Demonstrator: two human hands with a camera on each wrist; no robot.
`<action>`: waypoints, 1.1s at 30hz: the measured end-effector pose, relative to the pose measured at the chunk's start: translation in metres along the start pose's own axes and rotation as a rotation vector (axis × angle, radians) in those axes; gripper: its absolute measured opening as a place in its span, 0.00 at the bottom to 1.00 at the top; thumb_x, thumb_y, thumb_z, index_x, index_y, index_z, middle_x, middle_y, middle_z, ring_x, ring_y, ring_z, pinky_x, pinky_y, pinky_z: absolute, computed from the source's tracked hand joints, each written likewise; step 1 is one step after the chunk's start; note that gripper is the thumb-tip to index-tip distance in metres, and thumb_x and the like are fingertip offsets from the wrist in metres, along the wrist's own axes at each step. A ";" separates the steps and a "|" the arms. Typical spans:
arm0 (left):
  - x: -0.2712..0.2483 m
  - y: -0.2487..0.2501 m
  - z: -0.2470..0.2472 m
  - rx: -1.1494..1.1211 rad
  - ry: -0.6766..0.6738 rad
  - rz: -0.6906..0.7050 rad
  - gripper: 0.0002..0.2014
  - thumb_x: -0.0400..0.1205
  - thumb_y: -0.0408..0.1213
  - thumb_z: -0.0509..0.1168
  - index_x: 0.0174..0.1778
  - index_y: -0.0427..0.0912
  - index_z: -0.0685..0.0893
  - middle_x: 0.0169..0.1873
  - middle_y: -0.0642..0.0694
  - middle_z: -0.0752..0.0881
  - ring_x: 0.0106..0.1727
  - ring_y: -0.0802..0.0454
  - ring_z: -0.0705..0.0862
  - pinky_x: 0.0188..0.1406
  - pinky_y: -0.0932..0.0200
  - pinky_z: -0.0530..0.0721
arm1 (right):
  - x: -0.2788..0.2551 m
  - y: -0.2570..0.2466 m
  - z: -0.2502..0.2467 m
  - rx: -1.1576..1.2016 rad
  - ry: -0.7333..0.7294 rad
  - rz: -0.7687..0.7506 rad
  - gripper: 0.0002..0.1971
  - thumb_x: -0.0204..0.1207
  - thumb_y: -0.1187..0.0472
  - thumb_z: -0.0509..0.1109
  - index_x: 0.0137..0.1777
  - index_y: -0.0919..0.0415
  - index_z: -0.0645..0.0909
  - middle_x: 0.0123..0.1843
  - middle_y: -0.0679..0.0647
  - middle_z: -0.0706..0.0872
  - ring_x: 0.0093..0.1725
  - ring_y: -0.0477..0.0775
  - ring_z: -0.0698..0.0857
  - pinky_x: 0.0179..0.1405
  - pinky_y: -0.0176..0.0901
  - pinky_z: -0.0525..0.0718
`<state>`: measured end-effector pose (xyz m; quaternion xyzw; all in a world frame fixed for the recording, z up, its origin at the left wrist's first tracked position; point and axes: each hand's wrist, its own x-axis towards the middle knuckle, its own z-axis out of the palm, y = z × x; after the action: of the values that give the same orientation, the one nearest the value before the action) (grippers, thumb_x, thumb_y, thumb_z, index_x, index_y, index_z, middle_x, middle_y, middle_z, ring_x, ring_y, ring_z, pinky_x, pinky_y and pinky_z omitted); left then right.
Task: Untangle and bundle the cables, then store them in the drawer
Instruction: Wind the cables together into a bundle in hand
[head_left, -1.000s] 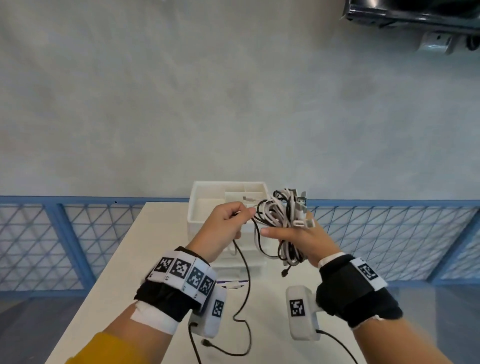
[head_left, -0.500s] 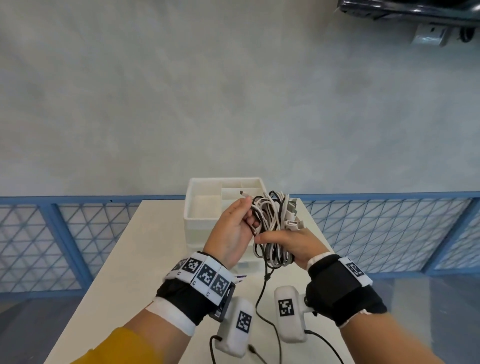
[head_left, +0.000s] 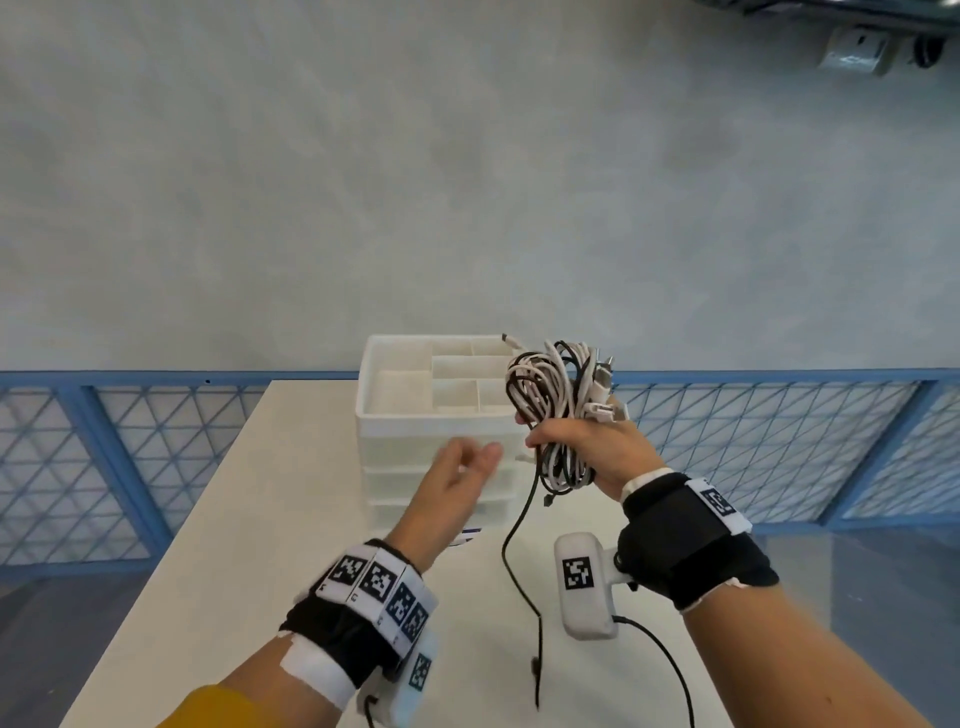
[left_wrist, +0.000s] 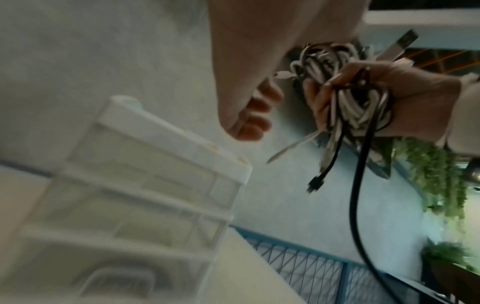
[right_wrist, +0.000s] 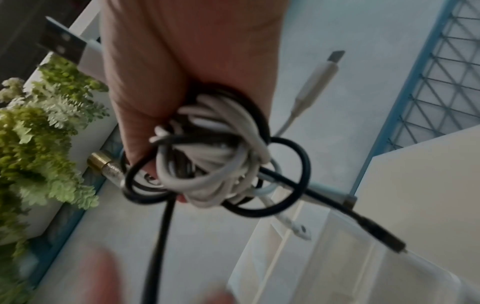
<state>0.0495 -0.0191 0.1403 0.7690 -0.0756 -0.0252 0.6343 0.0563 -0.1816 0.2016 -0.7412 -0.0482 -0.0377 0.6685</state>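
My right hand (head_left: 587, 447) grips a tangled bundle of white and black cables (head_left: 550, 395) held up in front of the white drawer unit (head_left: 436, 431). The same cable bundle (right_wrist: 207, 164) fills the right wrist view, with plugs sticking out. One black cable (head_left: 519, 545) hangs loose from the bundle down to the table. My left hand (head_left: 462, 467) hovers just left of the bundle with fingers relaxed and holds nothing; it is blurred. In the left wrist view the left hand's fingers (left_wrist: 254, 115) sit apart from the cable bundle (left_wrist: 350, 102).
The drawer unit stands at the far end of a white table (head_left: 234, 519); its top tray (head_left: 374, 364) has several open compartments. A blue mesh railing (head_left: 779, 441) runs behind the table. Green plants (right_wrist: 39, 144) hang to the right.
My left hand has let go of the bundle and drawn back to the left and down. The right hand still holds the bundle, now with one black cable hanging straighter.
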 end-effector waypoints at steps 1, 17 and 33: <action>-0.001 -0.012 -0.002 0.020 -0.010 -0.171 0.27 0.76 0.67 0.50 0.38 0.46 0.78 0.34 0.48 0.79 0.34 0.52 0.79 0.39 0.59 0.77 | 0.000 -0.002 -0.002 0.027 0.011 0.011 0.11 0.65 0.77 0.72 0.47 0.70 0.87 0.41 0.57 0.90 0.35 0.48 0.87 0.31 0.35 0.84; 0.010 -0.036 -0.009 -0.728 -0.138 -0.405 0.10 0.79 0.20 0.57 0.45 0.30 0.85 0.33 0.42 0.88 0.32 0.55 0.89 0.34 0.63 0.88 | -0.017 0.012 -0.026 0.149 -0.067 0.070 0.15 0.53 0.67 0.78 0.43 0.63 0.85 0.32 0.50 0.89 0.32 0.47 0.87 0.30 0.37 0.83; -0.005 -0.006 0.043 -0.328 0.127 0.041 0.11 0.72 0.21 0.70 0.33 0.43 0.87 0.32 0.48 0.88 0.35 0.60 0.86 0.42 0.68 0.83 | -0.026 0.072 -0.002 0.383 0.008 0.208 0.13 0.61 0.71 0.77 0.47 0.70 0.87 0.44 0.61 0.92 0.45 0.55 0.91 0.43 0.41 0.87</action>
<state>0.0395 -0.0595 0.1258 0.6535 -0.0457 0.0244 0.7551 0.0389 -0.1918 0.1276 -0.6014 0.0248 0.0384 0.7977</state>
